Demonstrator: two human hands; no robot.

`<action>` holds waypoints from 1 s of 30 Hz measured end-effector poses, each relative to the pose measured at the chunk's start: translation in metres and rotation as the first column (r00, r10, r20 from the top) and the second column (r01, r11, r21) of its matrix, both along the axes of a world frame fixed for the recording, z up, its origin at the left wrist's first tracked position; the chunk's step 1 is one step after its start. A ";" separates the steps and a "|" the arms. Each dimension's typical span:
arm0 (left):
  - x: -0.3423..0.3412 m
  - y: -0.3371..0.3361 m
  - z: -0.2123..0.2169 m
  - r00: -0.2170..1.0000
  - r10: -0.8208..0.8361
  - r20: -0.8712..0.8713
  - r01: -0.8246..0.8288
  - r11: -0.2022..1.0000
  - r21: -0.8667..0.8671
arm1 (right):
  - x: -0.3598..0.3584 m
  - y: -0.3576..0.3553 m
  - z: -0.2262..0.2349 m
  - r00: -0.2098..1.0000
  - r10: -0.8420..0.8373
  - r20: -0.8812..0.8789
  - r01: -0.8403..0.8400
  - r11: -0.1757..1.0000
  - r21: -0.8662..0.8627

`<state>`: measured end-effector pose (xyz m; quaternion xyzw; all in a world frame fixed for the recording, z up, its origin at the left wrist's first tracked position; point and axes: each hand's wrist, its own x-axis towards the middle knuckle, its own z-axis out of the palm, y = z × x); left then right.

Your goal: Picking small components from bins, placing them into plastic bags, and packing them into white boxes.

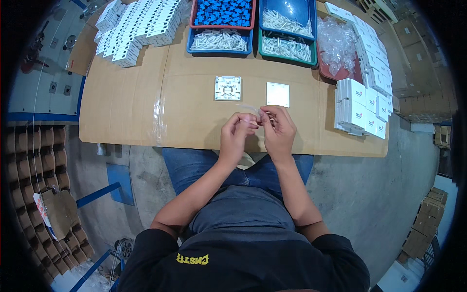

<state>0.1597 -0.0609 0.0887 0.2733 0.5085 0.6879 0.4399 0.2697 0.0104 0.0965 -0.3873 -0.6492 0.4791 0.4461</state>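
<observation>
Head view showed the left hand [236, 130] and right hand [279, 130] at the near edge of the brown cardboard-covered worktop [192, 109], fingertips pinched nearly closed on what looked like a thin clear plastic piece [251, 107]. Beyond, a plain white square plate [278, 95] and a white square frame with metal fittings [227, 88] lay apart, unjoined; that pair seemed unfinished. White square stacked units [359, 109] along the right edge looked done.

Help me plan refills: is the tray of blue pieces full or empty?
Looks full: blue pieces spread across the red tray; depth unclear.
</observation>
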 end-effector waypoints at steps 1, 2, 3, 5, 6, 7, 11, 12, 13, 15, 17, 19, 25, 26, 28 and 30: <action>-0.006 0.001 0.011 0.982 -0.002 0.188 0.030 0.989 -0.145 | 0.000 0.001 0.004 0.999 0.034 0.035 -0.037 0.994 0.098; -0.011 0.003 0.016 0.930 0.023 0.367 0.086 0.956 -0.279 | 0.001 0.002 0.006 0.995 0.064 0.073 -0.077 0.978 0.194; -0.013 0.005 0.012 0.930 0.024 0.368 0.086 0.956 -0.281 | 0.002 0.002 0.004 0.995 0.064 0.073 -0.077 0.978 0.192; -0.016 0.006 0.004 0.947 0.066 0.315 0.032 0.955 -0.294 | 0.004 0.002 -0.004 0.982 0.187 -0.005 -0.186 0.979 0.082; -0.014 0.005 0.003 0.947 0.068 0.314 0.029 0.955 -0.296 | 0.002 0.000 -0.006 0.982 0.189 -0.006 -0.188 0.979 0.081; -0.012 0.007 0.008 0.943 0.103 0.317 -0.019 0.966 -0.257 | -0.001 -0.001 -0.009 0.986 0.147 -0.078 -0.150 0.988 -0.032; -0.011 0.005 -0.004 0.952 0.108 0.287 -0.057 0.982 -0.179 | -0.003 0.000 -0.008 0.975 0.119 -0.186 -0.192 0.872 -0.450; -0.012 0.003 -0.009 0.952 0.108 0.286 -0.058 0.982 -0.179 | -0.002 0.000 -0.005 0.975 0.119 -0.187 -0.193 0.872 -0.450; -0.012 0.003 -0.011 0.950 0.120 0.288 -0.075 0.984 -0.162 | 0.000 -0.001 -0.001 0.962 0.118 -0.247 -0.240 0.800 -0.549; -0.012 0.002 -0.015 0.948 0.133 0.291 -0.094 0.985 -0.146 | 0.000 -0.002 -0.002 0.946 0.110 -0.306 -0.289 0.714 -0.637; -0.010 0.005 -0.012 0.929 0.187 0.318 -0.166 0.982 -0.094 | -0.002 -0.004 -0.011 0.937 0.108 -0.331 -0.280 0.800 -0.532; -0.008 0.005 -0.012 0.924 0.178 0.338 -0.162 0.984 -0.076 | -0.002 -0.006 -0.014 0.936 0.120 -0.330 -0.288 0.800 -0.526; -0.009 0.003 -0.014 0.953 0.104 0.286 -0.105 0.994 -0.013 | 0.005 -0.002 -0.007 0.943 0.138 -0.304 -0.308 0.712 -0.631; -0.009 0.004 -0.013 0.972 0.088 0.217 -0.093 0.996 0.011 | 0.006 0.000 -0.006 0.936 0.120 -0.330 -0.328 0.634 -0.700; -0.009 0.003 -0.009 0.981 0.066 0.185 -0.072 0.997 0.024 | 0.008 0.003 -0.009 0.918 0.100 -0.383 -0.364 0.597 -0.715; -0.010 0.003 -0.007 0.988 0.044 0.149 -0.050 0.998 0.036 | 0.010 0.005 -0.011 0.896 0.078 -0.438 -0.403 0.560 -0.724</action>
